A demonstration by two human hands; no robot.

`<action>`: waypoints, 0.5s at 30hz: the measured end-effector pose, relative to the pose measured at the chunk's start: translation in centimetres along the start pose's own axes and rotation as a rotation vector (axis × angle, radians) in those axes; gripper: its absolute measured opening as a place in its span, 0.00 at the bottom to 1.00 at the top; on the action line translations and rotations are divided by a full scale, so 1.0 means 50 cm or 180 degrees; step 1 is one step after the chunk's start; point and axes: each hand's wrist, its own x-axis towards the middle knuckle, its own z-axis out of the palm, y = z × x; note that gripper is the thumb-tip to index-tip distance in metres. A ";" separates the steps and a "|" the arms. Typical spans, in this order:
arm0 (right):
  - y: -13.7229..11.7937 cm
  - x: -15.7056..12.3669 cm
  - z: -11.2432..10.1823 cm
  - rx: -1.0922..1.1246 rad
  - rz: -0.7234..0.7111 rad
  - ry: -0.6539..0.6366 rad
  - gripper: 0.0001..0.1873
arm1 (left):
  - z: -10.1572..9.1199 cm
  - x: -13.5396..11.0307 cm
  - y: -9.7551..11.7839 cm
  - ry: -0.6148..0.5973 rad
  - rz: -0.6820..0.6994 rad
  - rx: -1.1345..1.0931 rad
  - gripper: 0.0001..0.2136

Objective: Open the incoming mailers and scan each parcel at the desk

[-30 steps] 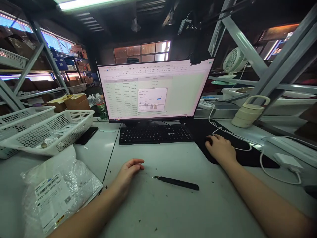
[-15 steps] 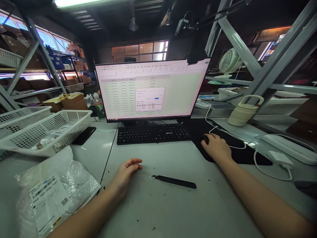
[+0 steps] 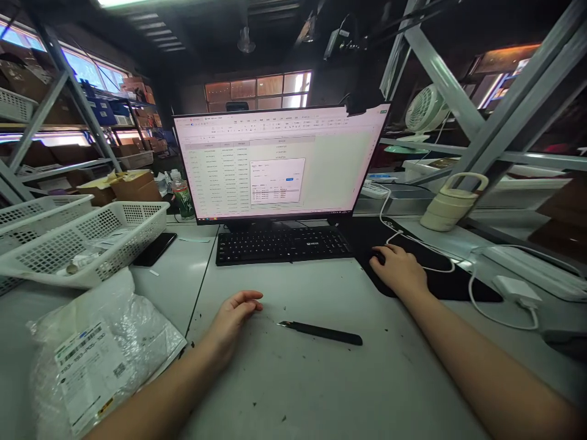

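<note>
My right hand (image 3: 398,266) rests over a dark computer mouse (image 3: 378,257), mostly hidden under the fingers, on the black mouse pad (image 3: 440,287). Lying on its side on the grey table, my left hand (image 3: 236,315) is open, with fingers loosely bent and nothing held. A black craft knife (image 3: 321,332) lies just right of it, blade tip pointing toward that hand. Beyond both hands are a black keyboard (image 3: 282,244) and a lit monitor (image 3: 339,165) showing a spreadsheet with a pop-up window.
At left are a clear bubble-wrap parcel (image 3: 147,318) with a label, white perforated baskets (image 3: 87,278) and a black phone (image 3: 156,249). A green bottle (image 3: 183,198) stands beside the monitor. On the right sit a cream lidded cup (image 3: 447,211), white cables and a power adapter (image 3: 516,290).
The whole view has shifted up very slightly. Both hands and the knife keep their places on the table.
</note>
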 end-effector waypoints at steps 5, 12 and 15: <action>-0.009 -0.005 -0.011 0.0002 0.0030 -0.0004 0.28 | 0.000 0.002 0.001 0.0009 0.0005 0.0009 0.17; -0.014 -0.003 -0.016 -0.0100 0.0064 -0.0256 0.30 | 0.006 0.000 0.006 0.0062 -0.0023 0.0003 0.16; -0.012 0.001 -0.014 -0.0102 0.0072 -0.0304 0.30 | 0.007 -0.001 0.009 0.0052 -0.0027 0.0004 0.16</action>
